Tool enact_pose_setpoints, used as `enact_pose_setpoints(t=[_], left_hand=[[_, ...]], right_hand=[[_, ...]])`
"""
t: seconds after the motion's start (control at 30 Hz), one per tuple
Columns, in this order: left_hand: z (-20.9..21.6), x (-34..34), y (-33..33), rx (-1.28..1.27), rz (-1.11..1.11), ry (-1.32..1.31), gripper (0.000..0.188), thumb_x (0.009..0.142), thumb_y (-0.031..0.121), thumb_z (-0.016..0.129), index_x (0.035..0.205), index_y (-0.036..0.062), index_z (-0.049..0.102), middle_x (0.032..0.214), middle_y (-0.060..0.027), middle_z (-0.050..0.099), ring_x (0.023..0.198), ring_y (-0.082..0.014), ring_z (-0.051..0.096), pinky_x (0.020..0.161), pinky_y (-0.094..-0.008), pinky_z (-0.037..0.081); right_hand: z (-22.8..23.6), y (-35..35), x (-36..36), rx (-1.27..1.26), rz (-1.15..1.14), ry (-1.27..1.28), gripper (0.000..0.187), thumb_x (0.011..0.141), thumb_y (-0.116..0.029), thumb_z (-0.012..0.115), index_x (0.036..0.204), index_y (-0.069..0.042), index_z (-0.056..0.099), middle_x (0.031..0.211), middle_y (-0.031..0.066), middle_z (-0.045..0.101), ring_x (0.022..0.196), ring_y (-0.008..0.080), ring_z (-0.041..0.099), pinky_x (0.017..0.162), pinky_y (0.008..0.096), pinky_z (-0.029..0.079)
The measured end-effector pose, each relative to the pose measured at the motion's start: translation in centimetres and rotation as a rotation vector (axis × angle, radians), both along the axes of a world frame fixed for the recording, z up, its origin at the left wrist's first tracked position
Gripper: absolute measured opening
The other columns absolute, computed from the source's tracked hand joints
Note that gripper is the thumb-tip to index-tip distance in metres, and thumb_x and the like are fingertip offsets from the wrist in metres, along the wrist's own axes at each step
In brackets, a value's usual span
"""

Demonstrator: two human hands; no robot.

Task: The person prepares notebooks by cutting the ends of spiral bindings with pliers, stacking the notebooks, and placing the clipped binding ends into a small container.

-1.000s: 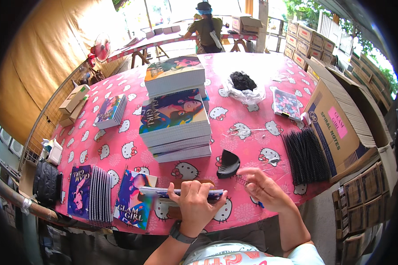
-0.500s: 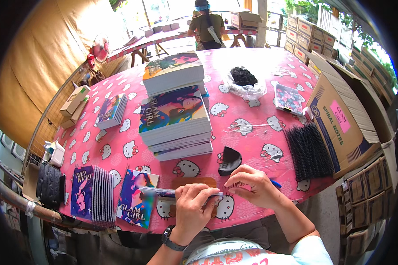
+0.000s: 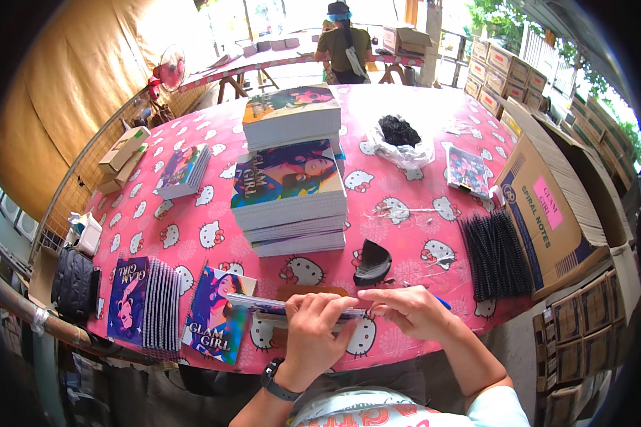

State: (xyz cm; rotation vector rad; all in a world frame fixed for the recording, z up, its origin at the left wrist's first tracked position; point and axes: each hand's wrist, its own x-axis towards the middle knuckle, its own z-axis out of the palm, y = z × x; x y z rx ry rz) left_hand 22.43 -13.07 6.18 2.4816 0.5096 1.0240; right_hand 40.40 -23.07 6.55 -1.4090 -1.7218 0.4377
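Note:
My left hand (image 3: 313, 324) is closed over a notebook (image 3: 253, 304), holding it on edge so that only its thin side shows. At the notebook's right end my right hand (image 3: 417, 313) pinches a small dark end of a black spiral coil (image 3: 369, 313); most of the coil is hidden by the fingers. Beneath the hands lies a brown wooden board (image 3: 313, 290). Left of them rests a notebook with a colourful cover (image 3: 217, 317), beside a row of spiral-bound notebooks (image 3: 164, 309). Just beyond my right hand stands a dark half-round object (image 3: 372, 263).
Tall piles of notebooks (image 3: 292, 206) rise mid-table, with a smaller pile (image 3: 184, 171) to their left. Black coils (image 3: 497, 256) lie by an open carton (image 3: 548, 213) at right. A plastic bag (image 3: 402, 142) holds black material. Another person (image 3: 345, 46) works at a far table.
My right hand has shifted slightly down against the notebook's right end, its forefinger now straighter. The coil loops that showed in its fingers are now mostly hidden. The view has tilted slightly.

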Motion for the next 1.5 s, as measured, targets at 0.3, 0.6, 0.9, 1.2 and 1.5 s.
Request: enact_pose_setpoints(t=[0.3,0.6,0.9,1.2,1.5], left_hand=[[0.7,-0.7,0.3,0.127,-0.141,0.056,0.022,0.079,0.032,0.069,0.097,0.0197,0.065,0.083,0.005,0.058,0.078,-0.0142,0.054,0.077,-0.0335,0.033],[-0.3,-0.5,0.3,0.075,-0.087,0.036,0.02,0.085,0.036,0.063,0.099,0.0216,0.064,0.088,0.008,0.062,0.089,-0.0106,0.057,0.099,-0.0512,0.017],[-1.8,-0.9,0.8,0.103,-0.088,0.056,0.02,0.084,0.038,0.064,0.098,0.0241,0.066,0.086,0.0083,0.061,0.09,-0.0106,0.057,0.1,-0.0528,0.015],[-1.8,-1.3,1.4,0.11,-0.068,0.092,0.024,0.079,0.035,0.07,0.1,0.0238,0.065,0.087,0.0078,0.061,0.093,-0.012,0.057,0.103,-0.0569,0.01],[-1.6,-3.4,1.8,-0.056,0.014,-0.027,0.045,0.067,0.021,0.077,0.108,0.0226,0.061,0.083,0.0066,0.06,0.091,-0.0113,0.059,0.108,-0.0507,0.01]], right_hand=[[-3.7,4.6,6.0,-0.253,-0.325,-0.295,0.077,0.073,-0.044,0.074,0.135,-0.012,0.043,0.138,0.0236,0.041,0.128,0.0349,0.041,0.103,0.0426,0.036],[-9.4,5.9,6.8,-0.301,-0.257,-0.55,0.075,0.064,-0.05,0.077,0.128,-0.019,0.052,0.137,0.0234,0.04,0.12,0.0404,0.042,0.098,0.0469,0.039],[-9.7,0.7,4.0,-0.299,0.234,1.12,0.075,0.084,-0.053,0.061,0.125,0.008,0.047,0.116,0.0144,0.059,0.104,0.0229,0.058,0.081,0.0363,0.048],[-5.1,1.1,4.1,-0.268,0.253,0.716,0.081,0.084,-0.063,0.051,0.117,0.011,0.056,0.117,0.0194,0.06,0.097,0.0235,0.059,0.084,0.0344,0.045],[-1.6,1.7,2.6,-0.318,0.119,0.563,0.057,0.078,-0.046,0.066,0.107,0.004,0.066,0.103,0.0133,0.065,0.099,0.0214,0.058,0.087,0.0321,0.046]])
